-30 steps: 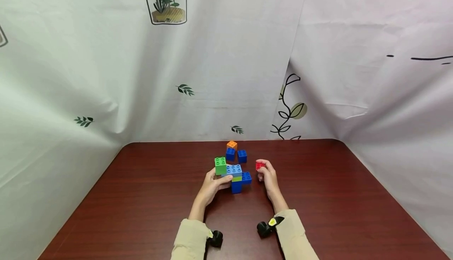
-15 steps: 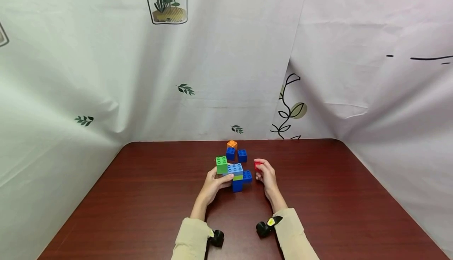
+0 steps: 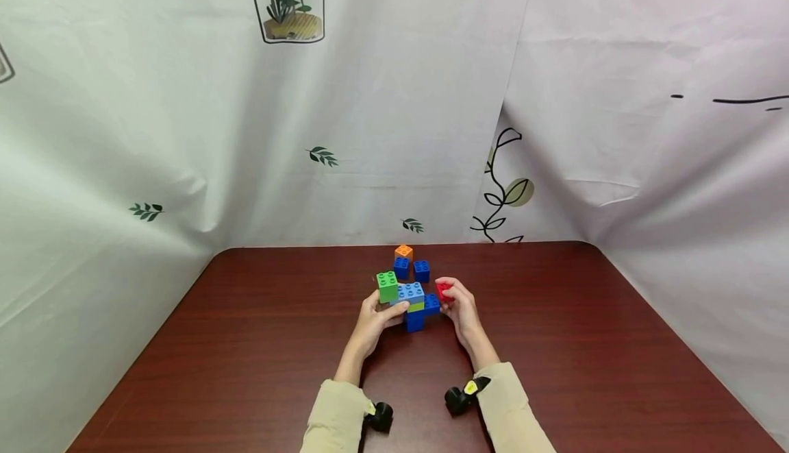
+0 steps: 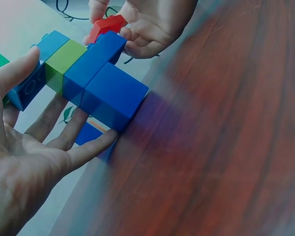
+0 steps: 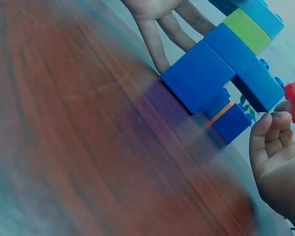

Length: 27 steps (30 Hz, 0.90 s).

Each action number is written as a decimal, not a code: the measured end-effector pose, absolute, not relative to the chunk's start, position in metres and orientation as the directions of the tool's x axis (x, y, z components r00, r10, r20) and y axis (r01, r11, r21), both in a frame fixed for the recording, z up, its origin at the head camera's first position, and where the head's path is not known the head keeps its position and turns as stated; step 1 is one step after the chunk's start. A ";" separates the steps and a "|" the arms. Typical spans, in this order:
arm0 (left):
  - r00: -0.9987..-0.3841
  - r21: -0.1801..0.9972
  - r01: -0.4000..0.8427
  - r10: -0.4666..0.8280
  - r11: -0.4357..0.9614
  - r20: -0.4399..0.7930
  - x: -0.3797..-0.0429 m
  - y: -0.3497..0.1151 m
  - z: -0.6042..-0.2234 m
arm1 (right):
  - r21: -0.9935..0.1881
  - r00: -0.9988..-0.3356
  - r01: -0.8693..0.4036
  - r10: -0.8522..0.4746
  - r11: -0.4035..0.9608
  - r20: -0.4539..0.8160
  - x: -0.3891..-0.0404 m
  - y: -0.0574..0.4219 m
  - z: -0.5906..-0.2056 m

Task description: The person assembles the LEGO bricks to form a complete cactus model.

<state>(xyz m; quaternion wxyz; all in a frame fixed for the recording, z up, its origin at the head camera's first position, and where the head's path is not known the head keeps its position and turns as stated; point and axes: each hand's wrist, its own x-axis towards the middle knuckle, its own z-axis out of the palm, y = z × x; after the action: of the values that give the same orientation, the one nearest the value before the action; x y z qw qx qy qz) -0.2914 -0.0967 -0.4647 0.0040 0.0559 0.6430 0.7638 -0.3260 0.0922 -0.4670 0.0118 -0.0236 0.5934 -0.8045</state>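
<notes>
My left hand (image 3: 372, 326) grips a model of joined toy building bricks, thumb along its near side. A bright green brick (image 3: 387, 287) tops its left end, beside a light blue brick (image 3: 409, 292). Under these come a thin lime green brick (image 4: 65, 66), a longer dark blue brick (image 4: 95, 63) jutting right, and a blue brick (image 4: 115, 96) at the bottom, close over the table. My right hand (image 3: 464, 314) pinches a red brick (image 3: 443, 292) between thumb and fingers. In the left wrist view the red brick overlaps the studs at the jutting blue brick's end.
Behind the model, two loose blue bricks (image 3: 422, 271) and an orange brick (image 3: 403, 252) stand on the dark red-brown table (image 3: 259, 343). A pale printed curtain (image 3: 394, 96) hangs along the far edge and both sides. Each wrist carries a black camera (image 3: 457, 401).
My right hand has moved left with the red brick, closing the gap to the model's jutting blue brick. The left hand and model have shifted slightly right and away.
</notes>
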 end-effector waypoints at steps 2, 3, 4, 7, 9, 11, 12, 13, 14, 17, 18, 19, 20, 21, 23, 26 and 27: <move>-0.994 0.983 0.070 0.077 -0.170 0.084 -0.291 -0.097 -0.465 | -0.952 -0.999 0.003 -0.052 -0.306 0.013 -0.326 0.091 -0.467; -0.993 0.983 0.071 0.077 -0.168 0.085 -0.291 -0.097 -0.465 | -0.951 -0.999 0.008 -0.054 -0.308 0.009 -0.325 0.091 -0.466; -0.994 0.983 0.070 0.075 -0.169 0.084 -0.291 -0.097 -0.465 | -0.952 -0.998 0.008 -0.055 -0.306 0.009 -0.325 0.090 -0.466; -0.994 0.984 0.070 0.076 -0.165 0.083 -0.291 -0.097 -0.465 | -0.952 -0.999 0.014 -0.051 -0.307 0.002 -0.325 0.089 -0.466; -0.994 0.984 0.069 0.074 -0.163 0.082 -0.290 -0.097 -0.465 | -0.953 -0.999 0.013 -0.053 -0.303 0.003 -0.324 0.089 -0.466; -0.994 0.984 0.067 0.071 -0.166 0.079 -0.290 -0.098 -0.465 | -0.954 -0.998 0.009 -0.056 -0.300 0.008 -0.325 0.088 -0.467; -0.995 0.984 0.065 0.069 -0.168 0.077 -0.290 -0.098 -0.465 | -0.954 -0.998 0.007 -0.058 -0.299 0.011 -0.325 0.088 -0.467; -0.995 0.983 0.064 0.069 -0.170 0.076 -0.290 -0.098 -0.465 | -0.957 -0.998 0.000 -0.061 -0.290 0.018 -0.325 0.088 -0.468; -0.995 0.984 0.062 0.069 -0.169 0.075 -0.290 -0.098 -0.465 | -0.960 -0.998 -0.004 -0.063 -0.281 0.022 -0.324 0.087 -0.468; -0.995 0.984 0.054 0.073 -0.170 0.067 -0.291 -0.098 -0.465 | -0.969 -0.997 -0.013 -0.067 -0.249 0.031 -0.324 0.087 -0.469; -0.995 0.984 0.057 0.077 -0.167 0.070 -0.290 -0.098 -0.465 | -0.971 -0.997 -0.016 -0.068 -0.239 0.034 -0.324 0.087 -0.469; -0.994 0.985 0.059 0.081 -0.164 0.073 -0.290 -0.098 -0.465 | -0.974 -0.997 -0.019 -0.070 -0.227 0.036 -0.324 0.087 -0.469; -0.994 0.985 0.061 0.084 -0.162 0.075 -0.290 -0.099 -0.465 | -0.975 -0.997 -0.017 -0.070 -0.222 0.033 -0.324 0.087 -0.468; -0.993 0.985 0.062 0.086 -0.161 0.077 -0.290 -0.099 -0.464 | -0.976 -0.997 -0.017 -0.072 -0.217 0.033 -0.324 0.087 -0.468; -0.992 0.985 0.068 0.092 -0.161 0.084 -0.290 -0.099 -0.464 | -0.977 -0.997 -0.016 -0.072 -0.214 0.032 -0.323 0.086 -0.468; -0.991 0.985 0.070 0.103 -0.158 0.087 -0.290 -0.101 -0.465 | -0.979 -0.997 -0.018 -0.071 -0.201 0.033 -0.324 0.085 -0.468; -0.990 0.985 0.075 0.104 -0.153 0.092 -0.290 -0.102 -0.465 | -0.981 -0.997 -0.020 -0.074 -0.194 0.035 -0.324 0.084 -0.467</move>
<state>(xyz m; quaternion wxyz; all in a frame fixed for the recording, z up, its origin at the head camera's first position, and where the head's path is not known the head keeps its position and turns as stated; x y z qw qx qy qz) -0.2902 -0.1018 -0.4654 0.0096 0.0690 0.6507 0.7561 -0.3236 0.0841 -0.4674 0.0176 -0.0373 0.6347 -0.7716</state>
